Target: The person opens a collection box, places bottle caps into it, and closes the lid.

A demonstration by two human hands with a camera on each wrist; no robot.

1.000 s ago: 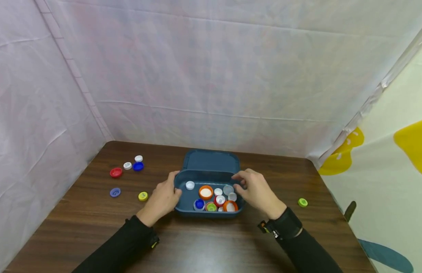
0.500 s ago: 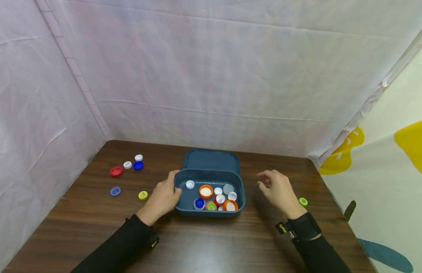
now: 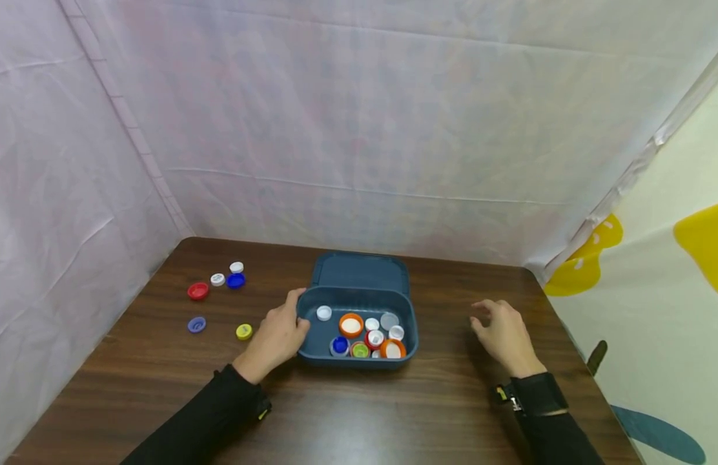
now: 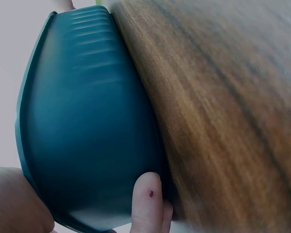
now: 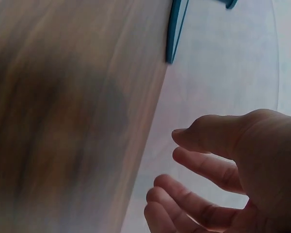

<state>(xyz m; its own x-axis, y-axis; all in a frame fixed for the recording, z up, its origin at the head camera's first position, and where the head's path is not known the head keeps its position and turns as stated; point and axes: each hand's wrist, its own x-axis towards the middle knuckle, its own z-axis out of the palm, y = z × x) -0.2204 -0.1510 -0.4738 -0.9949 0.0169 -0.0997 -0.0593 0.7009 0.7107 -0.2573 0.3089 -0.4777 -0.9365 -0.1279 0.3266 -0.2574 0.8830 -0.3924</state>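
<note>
My left hand [image 3: 277,337] grips the left end of a dark blue plastic box [image 3: 359,363]. In the left wrist view, the thumb is at the rim and a fingertip [image 4: 149,194] lies along the outer wall of the box. Inside are several bottle caps, among them an orange cap [image 3: 350,325], a white cap [image 3: 323,313] and a blue cap [image 3: 339,345]. My right hand [image 3: 506,337] hovers over the table to the right of the box, fingers loosely bent and nothing between them, as the right wrist view also shows.
The lid [image 3: 360,270] lies behind the box. Left on the wooden table [image 3: 347,420] are a red cap [image 3: 198,290], a dark blue cap [image 3: 235,280], a lilac cap [image 3: 197,324], a yellow cap [image 3: 244,332] and two white caps. A white curtain [image 3: 359,129] hangs behind.
My right hand has moved right, from over the right end of the box to the table's right side, now hiding the green cap there. The left hand has stayed on the box.
</note>
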